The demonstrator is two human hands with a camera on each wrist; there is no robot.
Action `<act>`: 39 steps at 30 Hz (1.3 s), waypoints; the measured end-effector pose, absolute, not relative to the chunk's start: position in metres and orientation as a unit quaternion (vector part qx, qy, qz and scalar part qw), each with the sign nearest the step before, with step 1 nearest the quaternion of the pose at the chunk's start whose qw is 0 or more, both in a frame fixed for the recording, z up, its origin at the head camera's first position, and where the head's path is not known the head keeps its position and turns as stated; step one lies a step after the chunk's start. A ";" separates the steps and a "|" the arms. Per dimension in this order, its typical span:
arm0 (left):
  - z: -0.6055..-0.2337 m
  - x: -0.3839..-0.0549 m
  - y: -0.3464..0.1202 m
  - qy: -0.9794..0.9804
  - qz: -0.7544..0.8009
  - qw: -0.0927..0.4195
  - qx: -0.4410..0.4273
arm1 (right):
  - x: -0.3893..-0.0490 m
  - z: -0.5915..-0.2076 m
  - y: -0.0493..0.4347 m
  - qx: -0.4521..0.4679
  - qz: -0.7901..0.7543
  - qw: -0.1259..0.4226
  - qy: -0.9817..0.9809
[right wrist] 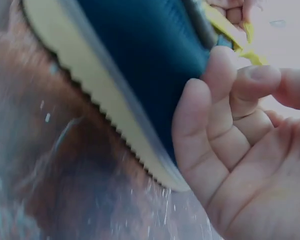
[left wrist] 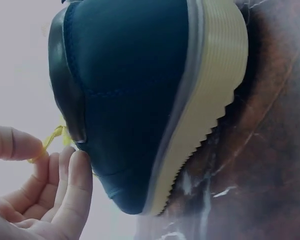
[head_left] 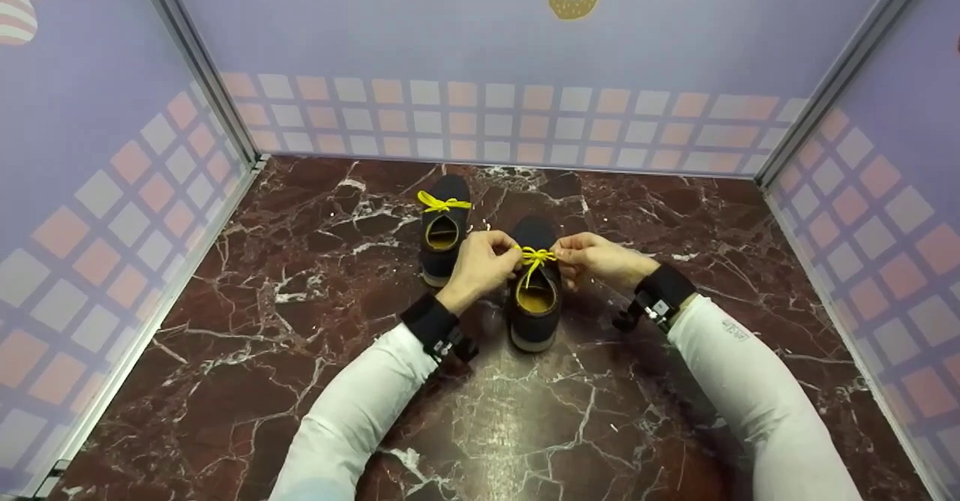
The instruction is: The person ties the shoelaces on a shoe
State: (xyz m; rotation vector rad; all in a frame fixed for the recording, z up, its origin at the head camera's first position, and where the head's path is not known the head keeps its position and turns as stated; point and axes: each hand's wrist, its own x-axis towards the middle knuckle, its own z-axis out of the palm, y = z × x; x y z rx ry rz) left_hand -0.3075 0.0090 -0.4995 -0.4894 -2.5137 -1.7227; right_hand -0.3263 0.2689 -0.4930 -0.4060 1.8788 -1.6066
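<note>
A dark shoe (head_left: 535,325) with a yellow insole stands on the marbled surface between the two hands, toe pointing away. Its yellow shoelace (head_left: 537,256) is tied in a bow across the front of the opening. From the left side, the left hand (head_left: 484,265) pinches one loop of the lace between thumb and forefinger, which the left wrist view shows close to the shoe's side. Opposite it, the right hand (head_left: 600,259) pinches the other loop, its remaining fingers against the shoe's side (right wrist: 140,65) in the right wrist view.
A second dark shoe (head_left: 448,186) with a tied yellow bow (head_left: 442,202) stands just left and farther back, partly behind the left hand. Patterned panels (head_left: 480,118) enclose the dark marbled surface (head_left: 247,381) at the back and both sides.
</note>
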 end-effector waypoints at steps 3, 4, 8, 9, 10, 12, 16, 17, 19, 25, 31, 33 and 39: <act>-0.511 -0.308 0.009 -0.793 -0.595 0.025 -0.127 | -0.324 -0.496 0.272 -0.168 -0.574 0.302 0.742; -0.513 -0.307 0.009 -0.787 -0.605 0.026 -0.117 | -0.324 -0.496 0.273 -0.172 -0.566 0.299 0.749; -0.515 -0.303 0.014 -0.773 -0.626 0.040 -0.095 | -0.320 -0.499 0.276 -0.179 -0.563 0.280 0.757; -0.516 -0.303 0.014 -0.769 -0.631 0.044 -0.093 | -0.320 -0.499 0.277 -0.180 -0.565 0.276 0.757; -0.516 -0.303 0.015 -0.767 -0.634 0.048 -0.089 | -0.319 -0.500 0.277 -0.180 -0.568 0.273 0.755; -0.520 -0.304 0.015 -0.761 -0.641 0.057 -0.083 | -0.319 -0.503 0.277 -0.180 -0.576 0.273 0.749; -0.519 -0.301 0.016 -0.757 -0.648 0.049 -0.061 | -0.319 -0.508 0.275 -0.172 -0.591 0.275 0.739; -0.519 -0.301 0.016 -0.757 -0.650 0.045 -0.058 | -0.319 -0.509 0.275 -0.167 -0.594 0.273 0.738; -0.517 -0.301 0.018 -0.754 -0.655 0.030 -0.048 | -0.317 -0.511 0.274 -0.157 -0.600 0.265 0.739; -0.516 -0.293 0.018 -0.751 -0.659 0.004 -0.029 | -0.301 -0.515 0.264 -0.110 -0.598 0.208 0.766; -0.504 -0.274 0.018 -0.723 -0.687 -0.067 0.009 | -0.269 -0.511 0.253 -0.003 -0.632 0.119 0.766; -0.499 -0.268 0.019 -0.693 -0.712 -0.110 0.024 | -0.258 -0.508 0.250 0.020 -0.667 0.127 0.734; -0.490 -0.256 0.028 -0.619 -0.763 -0.182 0.036 | -0.238 -0.500 0.234 0.037 -0.729 0.178 0.660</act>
